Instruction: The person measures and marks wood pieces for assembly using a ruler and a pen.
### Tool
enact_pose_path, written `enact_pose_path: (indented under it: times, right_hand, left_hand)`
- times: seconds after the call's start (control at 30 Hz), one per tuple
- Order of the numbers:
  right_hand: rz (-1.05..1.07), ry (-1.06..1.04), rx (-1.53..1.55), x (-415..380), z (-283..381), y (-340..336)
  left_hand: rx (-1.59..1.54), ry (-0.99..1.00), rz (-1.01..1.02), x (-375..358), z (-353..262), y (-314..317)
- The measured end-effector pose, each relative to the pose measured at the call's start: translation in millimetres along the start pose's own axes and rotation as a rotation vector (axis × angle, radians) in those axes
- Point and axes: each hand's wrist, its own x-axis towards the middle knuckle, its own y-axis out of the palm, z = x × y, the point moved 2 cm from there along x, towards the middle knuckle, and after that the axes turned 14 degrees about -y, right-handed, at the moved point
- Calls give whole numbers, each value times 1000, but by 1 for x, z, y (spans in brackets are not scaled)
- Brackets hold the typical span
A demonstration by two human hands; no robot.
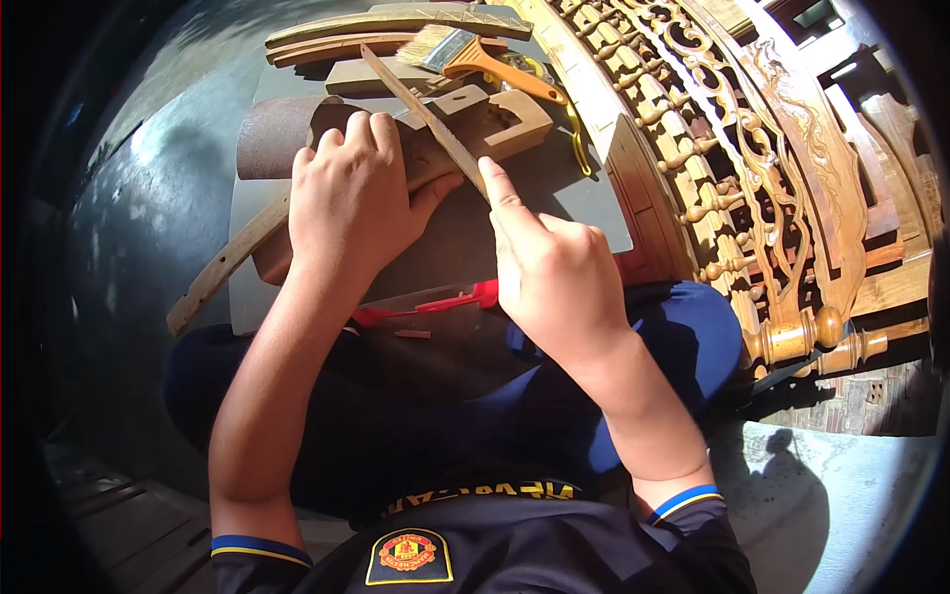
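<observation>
In my right hand (554,267) is a long, narrow, tapering file (421,107), its tip pointing up and to the left. The index finger lies stretched along it. My left hand (351,188) is wrapped over a wooden piece with its thumb along the near side. A slim wooden slat (233,259) sticks out from under that hand to the lower left. To the right of the hand shows a thick wooden block (520,119) with a notched hollow at its end. The file crosses over the wood close beside my left hand. A brown sandpaper sheet (269,139) lies left of the hand.
The grey board (450,233) in front of me carries a wide paintbrush (485,64), curved wooden strips (396,22) and a yellow tool (576,139). A red-handled tool (445,300) lies at its near edge. Carved wooden furniture parts (762,148) stand to the right.
</observation>
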Motion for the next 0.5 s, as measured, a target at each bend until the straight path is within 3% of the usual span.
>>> enact_pose_path:
  times: [0.13,0.23,0.43,0.5]
  right_hand:
    - [54,39,11,-17,18,-36]
    - [28,85,44,-36,27,-60]
    - [22,37,4,4,3,-3]
    - [59,16,-14,-7,20,-28]
  left_hand:
    - [-17,0,-48,-1,0,2]
    - [21,-37,91,0,-1,-3]
    - [6,-23,76,2,-3,-5]
    - [10,-33,83,0,-1,-2]
